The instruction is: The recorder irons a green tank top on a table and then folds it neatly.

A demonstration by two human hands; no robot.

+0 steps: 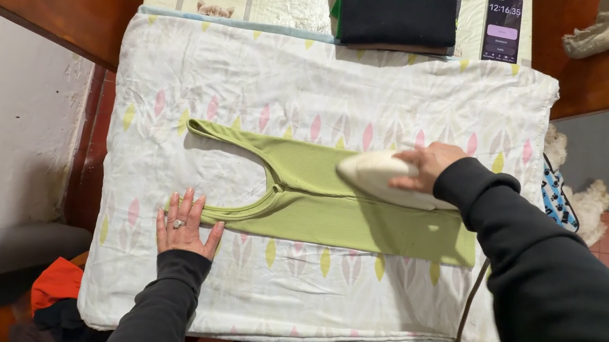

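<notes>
A light green ribbed tank top (361, 223) lies flat, folded lengthwise, on a white patterned cloth (254, 77) that covers the table. My right hand (426, 167) grips the handle of a cream-coloured iron (376, 178), which rests on the top's upper middle. My left hand (184, 224), with a ring on one finger, lies flat and spread on the cloth, fingertips touching the lower shoulder strap. Both arms wear dark sleeves.
A folded black garment (396, 8) and a phone (502, 27) with a lit screen lie at the far edge. The iron's cord (470, 305) hangs off the near right corner. Orange cloth (57, 283) sits low left; a patterned bag (557, 197) and wooden furniture stand at the right.
</notes>
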